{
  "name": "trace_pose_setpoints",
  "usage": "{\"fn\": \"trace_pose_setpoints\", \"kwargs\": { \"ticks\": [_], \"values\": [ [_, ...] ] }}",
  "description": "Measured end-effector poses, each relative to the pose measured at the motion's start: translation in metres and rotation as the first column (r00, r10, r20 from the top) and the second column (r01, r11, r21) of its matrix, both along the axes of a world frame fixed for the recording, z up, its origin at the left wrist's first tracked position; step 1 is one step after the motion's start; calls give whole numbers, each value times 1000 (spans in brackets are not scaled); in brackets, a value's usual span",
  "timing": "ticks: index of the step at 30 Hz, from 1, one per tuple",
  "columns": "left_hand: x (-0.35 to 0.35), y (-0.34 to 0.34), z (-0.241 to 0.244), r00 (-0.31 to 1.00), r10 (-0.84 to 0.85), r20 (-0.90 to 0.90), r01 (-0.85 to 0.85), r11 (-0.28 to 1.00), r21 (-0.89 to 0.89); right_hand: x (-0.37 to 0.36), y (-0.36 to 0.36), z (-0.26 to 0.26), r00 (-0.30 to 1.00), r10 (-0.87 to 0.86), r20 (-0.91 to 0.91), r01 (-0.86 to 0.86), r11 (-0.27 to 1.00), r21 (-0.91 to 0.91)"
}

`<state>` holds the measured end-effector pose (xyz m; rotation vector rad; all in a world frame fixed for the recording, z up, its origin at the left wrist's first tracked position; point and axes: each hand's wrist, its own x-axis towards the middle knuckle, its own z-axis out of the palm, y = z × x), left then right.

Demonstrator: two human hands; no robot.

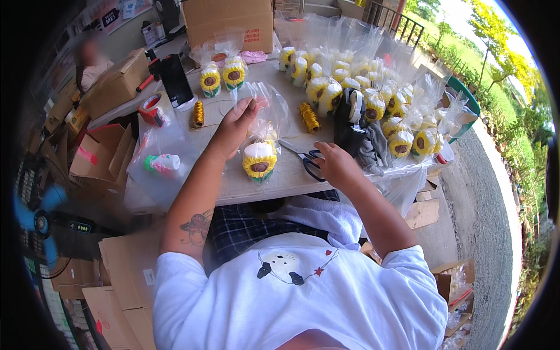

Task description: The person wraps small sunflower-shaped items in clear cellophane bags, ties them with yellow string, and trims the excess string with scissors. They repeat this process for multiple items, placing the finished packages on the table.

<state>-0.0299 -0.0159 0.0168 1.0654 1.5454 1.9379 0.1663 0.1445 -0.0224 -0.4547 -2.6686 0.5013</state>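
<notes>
My left hand (239, 124) pinches the gathered top of a clear plastic bag (264, 109). In the bag, on the table before me, stands a white item with a yellow sunflower decoration (260, 162) and green at its base. My right hand (334, 164) is at the dark handles of a pair of scissors (306, 158), whose blades point left toward the bag; whether its fingers grip them is unclear. A spool of golden-yellow cord (309, 117) lies above the scissors, and a second yellow spool (198, 114) stands left of my left hand.
Many bagged sunflower items (374, 103) crowd the table's right side, beside a black tape dispenser (350, 122) and a grey cloth (375, 148). Two more (222, 78) stand at the back. Left are a phone (175, 81), a red tape dispenser (151, 109) and a fan (41, 222). Another person (92, 57) is at far left.
</notes>
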Motion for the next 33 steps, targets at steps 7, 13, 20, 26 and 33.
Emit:
{"fn": "trace_pose_setpoints", "kwargs": {
  "ticks": [7, 13, 20, 26, 33],
  "values": [
    [-1, -28, -28, 962, -142, -232, 125, 988, -90, 21, 86, -11, 736, -415, -534, 315, 909, -273],
    [-17, -17, -35, 946, -129, -297, 109, 991, -82, 14, 92, 17, 850, -478, -222, -113, 245, -963],
    [-10, -4, -39, 988, -3, 156, -12, 996, 90, 20, 64, 13, 736, -481, -476, -188, 531, -826],
    [-6, -3, -23, 922, 40, 385, -142, 960, 241, 41, 66, -65, 739, -318, -594, -217, 723, -657],
    [15, 11, 25, 924, 100, 368, -249, 890, 382, 34, -6, -7, 761, -97, -642, -176, 921, -348]
  ]
}}
